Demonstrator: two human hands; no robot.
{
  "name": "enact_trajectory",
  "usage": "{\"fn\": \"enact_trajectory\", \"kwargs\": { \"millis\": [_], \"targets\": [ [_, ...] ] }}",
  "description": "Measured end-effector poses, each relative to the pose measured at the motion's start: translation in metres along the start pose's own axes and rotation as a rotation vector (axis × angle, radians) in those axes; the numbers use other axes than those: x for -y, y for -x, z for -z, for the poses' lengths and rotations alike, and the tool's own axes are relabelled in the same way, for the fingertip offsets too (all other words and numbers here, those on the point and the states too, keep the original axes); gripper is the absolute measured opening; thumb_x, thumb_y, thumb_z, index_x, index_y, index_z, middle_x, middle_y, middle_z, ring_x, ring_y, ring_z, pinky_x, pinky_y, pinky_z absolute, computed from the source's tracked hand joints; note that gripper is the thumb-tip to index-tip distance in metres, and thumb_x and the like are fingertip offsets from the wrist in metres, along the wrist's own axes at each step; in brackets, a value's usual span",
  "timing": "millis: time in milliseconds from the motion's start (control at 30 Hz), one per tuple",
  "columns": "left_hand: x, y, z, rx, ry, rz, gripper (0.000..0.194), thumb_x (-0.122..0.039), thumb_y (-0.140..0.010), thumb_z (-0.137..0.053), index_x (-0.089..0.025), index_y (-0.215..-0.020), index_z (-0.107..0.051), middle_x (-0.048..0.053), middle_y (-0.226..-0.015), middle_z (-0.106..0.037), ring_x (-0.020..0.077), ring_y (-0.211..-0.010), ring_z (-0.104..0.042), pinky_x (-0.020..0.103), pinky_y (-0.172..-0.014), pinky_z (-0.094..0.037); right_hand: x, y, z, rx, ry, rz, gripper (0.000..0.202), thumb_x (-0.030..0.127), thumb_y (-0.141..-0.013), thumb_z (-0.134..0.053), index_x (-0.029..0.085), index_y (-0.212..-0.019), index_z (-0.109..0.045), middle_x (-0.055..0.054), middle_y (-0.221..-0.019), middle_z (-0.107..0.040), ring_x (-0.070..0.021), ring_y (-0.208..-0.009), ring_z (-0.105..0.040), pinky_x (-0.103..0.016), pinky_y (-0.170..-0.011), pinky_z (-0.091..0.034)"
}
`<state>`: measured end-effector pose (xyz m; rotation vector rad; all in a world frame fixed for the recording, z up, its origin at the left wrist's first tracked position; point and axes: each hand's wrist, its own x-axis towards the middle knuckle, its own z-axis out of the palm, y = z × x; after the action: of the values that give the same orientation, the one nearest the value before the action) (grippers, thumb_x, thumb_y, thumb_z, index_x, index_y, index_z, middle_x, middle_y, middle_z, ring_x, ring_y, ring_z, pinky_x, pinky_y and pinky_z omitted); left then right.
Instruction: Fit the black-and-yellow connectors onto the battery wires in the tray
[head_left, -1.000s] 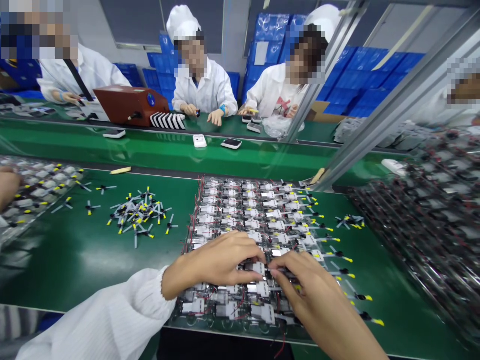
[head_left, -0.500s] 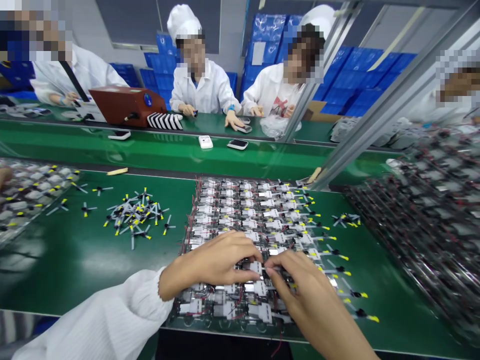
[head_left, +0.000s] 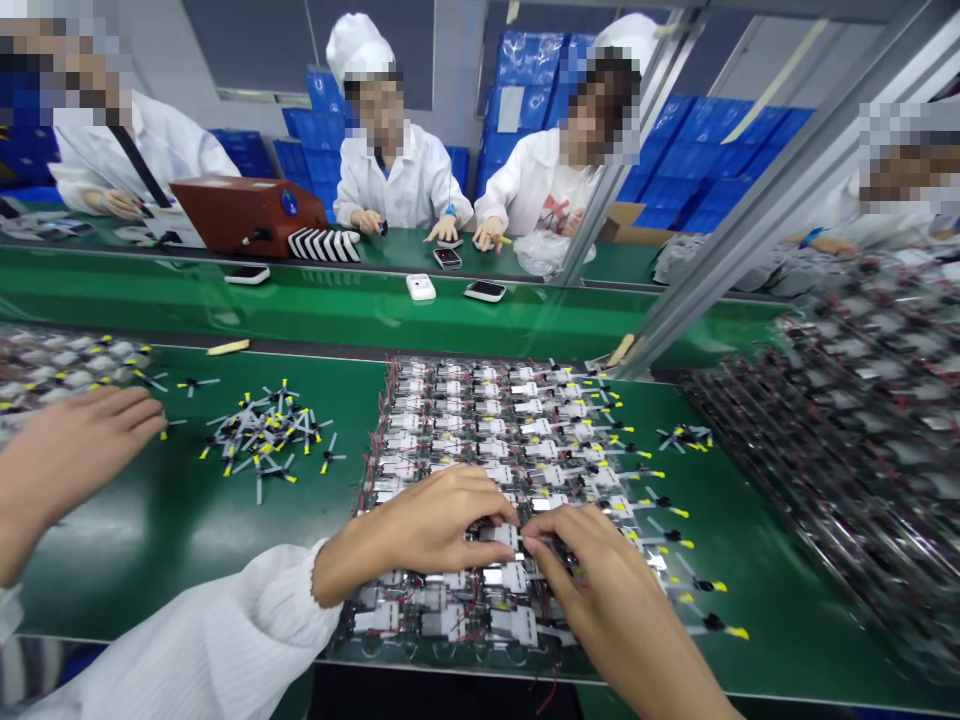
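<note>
In the head view, the left hand [head_left: 431, 525] reaches over the near part of a clear tray [head_left: 442, 655] on the green table [head_left: 300, 550]. Its thumb and forefinger are apart, astride a white part [head_left: 501, 540] in the tray; whether they clamp it, I cannot tell. Just right of that part, the right hand [head_left: 600, 565] has its thumb and forefinger tips together; anything between them is hidden. A pile of yellow-tipped pieces [head_left: 262, 430] lies left of the tray, and stacked trays [head_left: 847, 470] stand right. A co-worker's hand [head_left: 86, 450] is at left.
</note>
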<state>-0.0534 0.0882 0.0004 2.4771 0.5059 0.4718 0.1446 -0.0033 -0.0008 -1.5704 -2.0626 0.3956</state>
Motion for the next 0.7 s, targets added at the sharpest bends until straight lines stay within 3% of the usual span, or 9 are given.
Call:
{"fn": "enact_trajectory", "kwargs": {
  "millis": [467,700],
  "targets": [
    [-0.0009,0.0007,-0.0027,-0.012,-0.015,0.014,0.024,-0.038,-0.092,-0.062,-0.016,-0.099,-0.068,0.004,-0.082,-0.066,0.0186,-0.08,-0.06,0.03,-0.075,-0.044,0.0056,-0.0021,-0.0012,-0.008,0.044,0.078,0.022,0.016,-0.1,-0.04,0.021,-0.086,-0.056,-0.004,-0.083,-0.064,-0.0217,-0.078,-0.058,-0.033,-0.07,-0.045],
    [-0.0005,0.0021,-0.0013,-0.02,0.008,0.044,0.025,-0.041,-0.093,-0.061,-0.018,-0.102,-0.066,0.004,-0.088,-0.068,0.0197,-0.084,-0.061,0.032,-0.079,-0.046,-0.0002,-0.0003,0.0063,-0.052,0.305,0.151,0.018,0.021,-0.099,-0.047,0.024,-0.098,-0.064,-0.006,-0.09,-0.069,-0.0261,-0.089,-0.056,-0.036,-0.071,-0.034]
  ]
}}
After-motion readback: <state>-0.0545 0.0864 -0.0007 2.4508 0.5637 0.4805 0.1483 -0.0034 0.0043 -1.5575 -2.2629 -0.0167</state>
